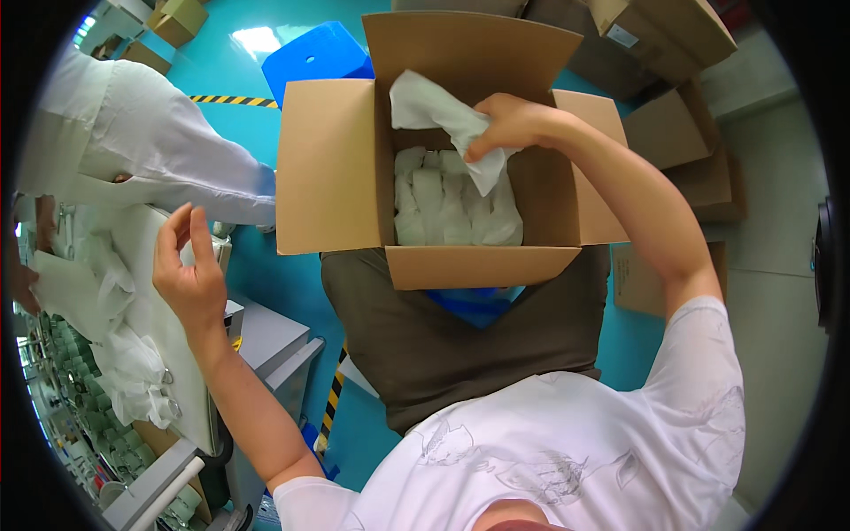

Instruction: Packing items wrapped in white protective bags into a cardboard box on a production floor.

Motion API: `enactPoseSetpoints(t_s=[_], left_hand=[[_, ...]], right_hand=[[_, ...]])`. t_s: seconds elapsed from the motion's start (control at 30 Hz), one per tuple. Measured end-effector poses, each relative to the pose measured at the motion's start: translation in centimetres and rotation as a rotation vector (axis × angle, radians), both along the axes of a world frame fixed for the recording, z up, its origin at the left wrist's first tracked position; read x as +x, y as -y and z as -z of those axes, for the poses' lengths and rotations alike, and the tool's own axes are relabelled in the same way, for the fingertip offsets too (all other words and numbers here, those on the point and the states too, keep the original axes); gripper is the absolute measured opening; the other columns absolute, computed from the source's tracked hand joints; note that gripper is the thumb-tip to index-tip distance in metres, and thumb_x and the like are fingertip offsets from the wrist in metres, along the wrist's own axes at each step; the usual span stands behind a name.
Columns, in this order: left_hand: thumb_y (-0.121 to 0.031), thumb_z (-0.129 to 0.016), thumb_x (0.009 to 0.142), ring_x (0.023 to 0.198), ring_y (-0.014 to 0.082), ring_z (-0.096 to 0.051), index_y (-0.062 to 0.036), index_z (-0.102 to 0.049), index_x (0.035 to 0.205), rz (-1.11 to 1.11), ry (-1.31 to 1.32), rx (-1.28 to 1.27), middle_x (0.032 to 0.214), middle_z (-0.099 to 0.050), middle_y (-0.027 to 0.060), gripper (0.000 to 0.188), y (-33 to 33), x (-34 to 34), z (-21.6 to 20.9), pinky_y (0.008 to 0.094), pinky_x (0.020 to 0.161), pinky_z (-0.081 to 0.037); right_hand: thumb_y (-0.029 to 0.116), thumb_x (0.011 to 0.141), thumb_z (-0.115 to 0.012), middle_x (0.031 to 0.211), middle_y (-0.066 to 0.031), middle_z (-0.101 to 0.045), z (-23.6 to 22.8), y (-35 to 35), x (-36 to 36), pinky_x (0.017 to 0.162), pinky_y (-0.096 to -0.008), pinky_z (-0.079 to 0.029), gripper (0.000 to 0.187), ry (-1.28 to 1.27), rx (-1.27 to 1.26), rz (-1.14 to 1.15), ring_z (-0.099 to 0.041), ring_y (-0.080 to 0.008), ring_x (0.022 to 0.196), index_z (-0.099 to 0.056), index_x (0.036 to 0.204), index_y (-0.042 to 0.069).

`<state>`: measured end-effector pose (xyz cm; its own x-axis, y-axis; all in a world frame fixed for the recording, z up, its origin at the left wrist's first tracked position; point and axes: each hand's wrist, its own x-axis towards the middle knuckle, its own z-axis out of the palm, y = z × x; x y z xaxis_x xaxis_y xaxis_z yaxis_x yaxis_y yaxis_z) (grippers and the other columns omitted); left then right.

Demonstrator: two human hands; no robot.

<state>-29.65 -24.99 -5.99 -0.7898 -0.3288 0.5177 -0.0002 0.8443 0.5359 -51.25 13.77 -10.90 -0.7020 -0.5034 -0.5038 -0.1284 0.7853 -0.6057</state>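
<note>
My right hand [515,126] reaches over an open cardboard box [329,168] and grips a limp white packet [432,106] between thumb and fingers. Whether it is a bag or a wrapped item I cannot tell. Below it, several similar white packets [456,205] lie side by side in the box, toward its left and near side. Shadow covers the box's right part. My left hand [190,270] is raised at the edge of the worktable at left, fingers extended and apart, holding nothing.
White packets with metal ends [142,385] lie on the worktable [181,354]. A person in white [150,133] works beyond it. Under the table's near side is a grey cabinet [266,341]. A blue stool [319,57] stands behind the box; cardboard cartons [668,124] are stacked at right.
</note>
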Motion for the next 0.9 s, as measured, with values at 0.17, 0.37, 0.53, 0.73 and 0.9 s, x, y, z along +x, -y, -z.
enactPoseSetpoints(t_s=[0.17,0.37,0.53,0.73,0.9], left_hand=[[-0.013,-0.070,0.096,0.101,0.0255,-0.068,-0.0003,-0.070,0.105,0.051,-0.024,-0.181,0.107,-0.072,0.0115,0.016,1.7,0.8,2.1,0.0355,0.091,-0.053],[-0.011,-0.071,0.095,0.102,0.0266,-0.068,0.0007,-0.069,0.104,0.072,0.027,-0.088,0.107,-0.070,0.0127,0.015,1.6,0.2,2.2,0.0365,0.090,-0.054],[-0.008,-0.074,0.092,0.103,0.0273,-0.068,0.0013,-0.068,0.107,0.044,0.000,-0.092,0.107,-0.070,0.0134,0.019,0.6,0.4,2.1,0.0365,0.089,-0.055],[0.001,-0.074,0.085,0.121,0.0337,-0.062,-0.0048,-0.065,0.126,0.365,-0.194,-0.219,0.130,-0.065,0.0150,0.043,-4.4,-0.3,3.3,0.0431,0.101,-0.051],[-0.010,-0.058,0.093,0.133,0.0350,-0.055,-0.0035,-0.062,0.133,0.746,-0.033,-0.381,0.135,-0.062,0.0168,0.040,-17.3,-3.2,2.8,0.0504,0.114,-0.040]], right_hand=[[0.032,0.064,-0.086,0.101,-0.0179,-0.075,8.7,1.7,-5.0,0.084,-0.0389,-0.056,0.055,0.027,0.319,-0.202,-0.072,-0.0299,0.095,-0.074,0.105,-0.003],[0.030,0.066,-0.085,0.104,-0.0189,-0.075,12.9,3.6,-6.5,0.081,-0.0407,-0.057,0.052,-0.005,0.413,-0.362,-0.072,-0.0307,0.095,-0.075,0.105,-0.003],[0.031,0.077,-0.084,0.111,-0.0178,-0.072,9.0,1.8,-4.3,0.076,-0.0443,-0.059,0.054,0.585,0.113,0.072,-0.071,-0.0309,0.096,-0.070,0.116,-0.004],[0.034,0.078,-0.086,0.111,-0.0115,-0.072,0.5,-2.2,1.6,0.089,-0.0312,-0.054,0.064,0.809,-0.169,0.164,-0.069,-0.0197,0.102,-0.065,0.125,-0.005],[0.029,0.076,-0.086,0.101,-0.0108,-0.071,-5.0,-3.6,4.4,0.079,-0.0303,-0.053,0.060,0.777,-0.159,-0.085,-0.067,-0.0167,0.090,-0.066,0.119,-0.008]])
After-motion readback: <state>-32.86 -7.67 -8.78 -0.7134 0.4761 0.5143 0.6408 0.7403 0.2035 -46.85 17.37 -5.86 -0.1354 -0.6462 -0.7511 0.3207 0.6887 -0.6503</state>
